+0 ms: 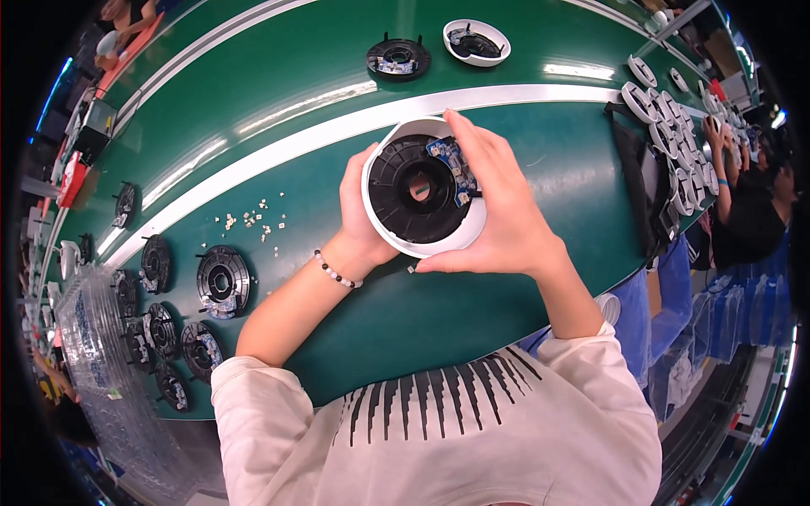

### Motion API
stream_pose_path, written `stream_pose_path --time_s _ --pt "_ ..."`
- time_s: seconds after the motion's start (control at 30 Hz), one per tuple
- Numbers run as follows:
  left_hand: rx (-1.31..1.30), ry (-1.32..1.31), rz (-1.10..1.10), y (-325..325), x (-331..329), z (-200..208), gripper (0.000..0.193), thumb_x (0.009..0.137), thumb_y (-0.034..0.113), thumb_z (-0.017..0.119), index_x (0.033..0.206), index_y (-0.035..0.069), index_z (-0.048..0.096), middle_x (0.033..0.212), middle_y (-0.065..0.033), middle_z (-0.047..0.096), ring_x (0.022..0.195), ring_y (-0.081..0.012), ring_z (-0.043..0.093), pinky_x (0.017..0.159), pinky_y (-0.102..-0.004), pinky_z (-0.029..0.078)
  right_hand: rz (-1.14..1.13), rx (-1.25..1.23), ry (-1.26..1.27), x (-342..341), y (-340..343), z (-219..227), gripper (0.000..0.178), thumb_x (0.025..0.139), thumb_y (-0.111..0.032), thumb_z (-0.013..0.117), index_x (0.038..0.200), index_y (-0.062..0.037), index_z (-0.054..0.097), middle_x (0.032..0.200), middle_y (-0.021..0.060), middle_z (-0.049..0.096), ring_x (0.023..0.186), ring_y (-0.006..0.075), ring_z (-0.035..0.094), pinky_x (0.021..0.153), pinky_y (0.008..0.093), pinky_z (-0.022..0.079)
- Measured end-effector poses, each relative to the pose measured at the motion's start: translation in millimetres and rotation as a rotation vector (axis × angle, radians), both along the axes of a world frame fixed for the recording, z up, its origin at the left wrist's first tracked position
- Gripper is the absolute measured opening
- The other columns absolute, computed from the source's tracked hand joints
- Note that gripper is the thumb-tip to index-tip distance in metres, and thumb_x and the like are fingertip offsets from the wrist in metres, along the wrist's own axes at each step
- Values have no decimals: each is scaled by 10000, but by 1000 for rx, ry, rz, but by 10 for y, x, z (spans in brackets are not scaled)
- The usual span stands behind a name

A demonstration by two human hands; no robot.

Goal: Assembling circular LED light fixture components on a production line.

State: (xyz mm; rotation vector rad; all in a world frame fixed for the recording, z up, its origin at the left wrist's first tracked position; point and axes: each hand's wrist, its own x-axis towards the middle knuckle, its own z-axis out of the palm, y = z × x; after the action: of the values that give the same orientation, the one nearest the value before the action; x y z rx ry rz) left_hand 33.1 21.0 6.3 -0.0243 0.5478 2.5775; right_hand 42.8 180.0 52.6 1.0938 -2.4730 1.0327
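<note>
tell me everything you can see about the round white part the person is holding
The round white housing looks like glossy plastic, a shallow bowl tilted up toward the camera above the green belt. A black ribbed disc with a central hole fills it, with a small blue circuit board at its right. The left hand and right hand grip its rim.

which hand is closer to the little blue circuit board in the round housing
Right. The right hand has its fingers lying across the blue circuit board; the left hand grips the white housing on its opposite rim.
</note>
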Motion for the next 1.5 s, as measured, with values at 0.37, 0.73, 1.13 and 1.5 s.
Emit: stream_pose_path --time_s 0.37,0.73,1.13,1.5 --pt "150 176 -31 -87 12 -56 753 795 642 274 1218 30 388 1189 -154 448 1080 -270 462 910 -399 398 -287 117 1 65 -212 -51 1190 384 -513 785 1242 96 228 1199 236 326 1057 373 366 883 419 349" --pt "-33 318 163 4 38 82 604 739 310 478 1253 38 316 1136 -152 478 1020 -256 498 882 -364 418 -483 -240 99 149 -465 -406 1173 443 -521 765 1265 88 191 1229 242 300 1102 365 323 927 448 281" --pt "-112 -89 49 -238 -145 234 613 822 500 342 1172 -3 380 1124 -209 473 986 -333 528 776 -451 509 3 -317 309 -202 -135 -288 579 536 -135 743 1072 -82 532 1107 77 523 1038 273 483 919 437 343" --pt "-152 -144 47 -139 -89 257 664 812 532 295 1124 -45 400 1078 -212 492 958 -347 538 749 -453 513 -103 -462 309 -143 -140 -176 363 533 -45 712 884 -43 619 822 78 612 739 237 571 692 330 458"
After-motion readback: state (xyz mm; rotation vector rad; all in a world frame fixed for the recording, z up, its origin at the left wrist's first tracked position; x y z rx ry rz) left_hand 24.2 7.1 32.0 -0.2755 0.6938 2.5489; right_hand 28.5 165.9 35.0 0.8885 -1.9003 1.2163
